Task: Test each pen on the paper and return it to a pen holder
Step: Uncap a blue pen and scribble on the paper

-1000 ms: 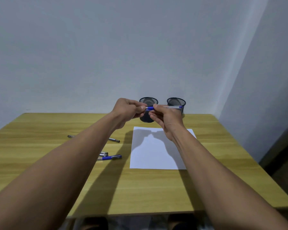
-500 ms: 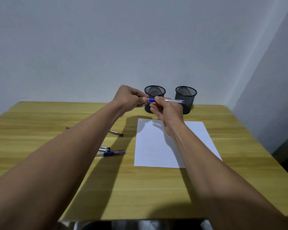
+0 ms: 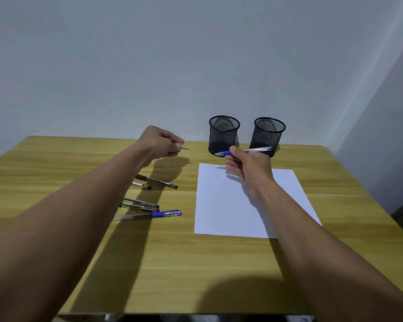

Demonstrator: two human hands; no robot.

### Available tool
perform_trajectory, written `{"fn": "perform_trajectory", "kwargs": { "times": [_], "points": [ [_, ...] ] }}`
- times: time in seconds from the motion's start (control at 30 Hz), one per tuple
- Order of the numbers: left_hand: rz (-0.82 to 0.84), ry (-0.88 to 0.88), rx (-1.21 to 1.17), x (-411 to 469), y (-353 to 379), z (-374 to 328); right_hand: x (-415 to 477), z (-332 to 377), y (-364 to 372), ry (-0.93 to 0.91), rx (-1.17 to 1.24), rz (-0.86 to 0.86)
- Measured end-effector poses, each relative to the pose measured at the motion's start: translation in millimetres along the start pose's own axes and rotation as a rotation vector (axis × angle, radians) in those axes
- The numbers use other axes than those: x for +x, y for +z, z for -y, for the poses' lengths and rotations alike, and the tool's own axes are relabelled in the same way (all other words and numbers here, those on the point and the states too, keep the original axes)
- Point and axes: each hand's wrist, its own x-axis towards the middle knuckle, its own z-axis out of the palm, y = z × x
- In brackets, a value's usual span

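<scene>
Blue marks the pen [image 3: 244,151] I have pinched in my right hand [image 3: 248,167], held level above the far edge of the paper [image 3: 230,205] with its bare tip pointing left. My left hand [image 3: 161,144] is closed in a fist around the cap [image 3: 185,148], of which only a thin blue sliver pokes out past the fingers. The two hands are well apart, one each side of the gap between the loose pens and the sheet, which I read as the cap just off and kept safe in the fist so it can go back on after the test.

At the back of the table [image 3: 196,263] stand two black mesh holders, the left one [image 3: 223,134] and the right one [image 3: 268,135], both seemingly empty from this angle. They sit just beyond the paper, a short reach for a tested pen.

Left of the sheet lie the waiting pens: one with a blue cap [image 3: 149,214] nearest me, two clear ones [image 3: 140,204] close together behind it, and two dark ones [image 3: 157,181] farther back, partly hidden by my forearm.

My judgement is that testing has barely begun; the paper looks unmarked. Next I would tilt the tip down onto the sheet and scribble.
</scene>
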Motion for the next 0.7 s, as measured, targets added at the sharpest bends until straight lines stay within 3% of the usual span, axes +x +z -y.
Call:
{"fn": "perform_trajectory", "kwargs": {
  "times": [0.1,0.23,0.4,0.7],
  "points": [
    [0.012,0.043,0.152,9.7,24.5,5.0,-2.6,-16.3,12.9,-0.021,-0.110,0.034],
    [-0.096,0.148,0.416,21.6,44.8,11.8,1.1,-26.0,10.9,-0.054,-0.161,0.029],
    [-0.071,0.167,0.596,34.3,73.1,28.9,3.1,-26.5,1.0,-0.071,-0.222,0.018],
    [-0.113,0.211,0.699,27.2,92.8,27.5,4.3,-20.1,-16.2,-0.078,-0.271,0.001]
  ]
}}
